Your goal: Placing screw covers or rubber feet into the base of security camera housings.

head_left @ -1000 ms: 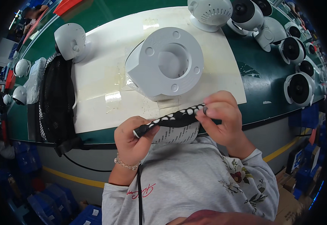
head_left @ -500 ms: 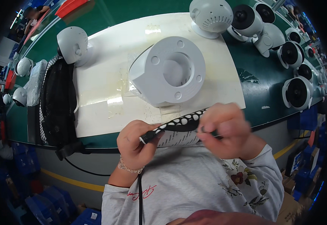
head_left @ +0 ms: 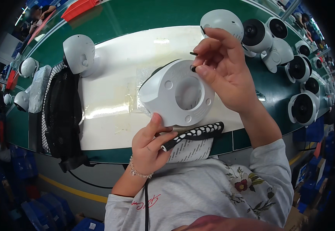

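A white device point(head_left: 156, 94) lies in front of me with its ring-shaped base facing up; shallow round recesses dot the ring around a central opening. My left hand point(head_left: 150, 144) pinches a curled black sheet with white round holes point(head_left: 200, 133), its printed white backing paper point(head_left: 192, 151) hanging below. The left fingertips also rest against the device's near edge. At the far right part of the ring, my right hand point(head_left: 227, 73) pinches a small round black pad point(head_left: 193, 68) between thumb and finger. Other small black pieces point(head_left: 193, 53) show at its other fingertips.
The device rests on a white board point(head_left: 106, 129) on a green table. Left of it are a black mesh bag point(head_left: 61, 111) and a white camera-like device point(head_left: 79, 54). Several similar devices point(head_left: 305, 109) stand at the right. A red tray point(head_left: 79, 9) lies far left.
My right hand has left the black sheet and moved up to the device's ring, carrying small black pads. My left hand has shifted right with the sheet and now touches the device.
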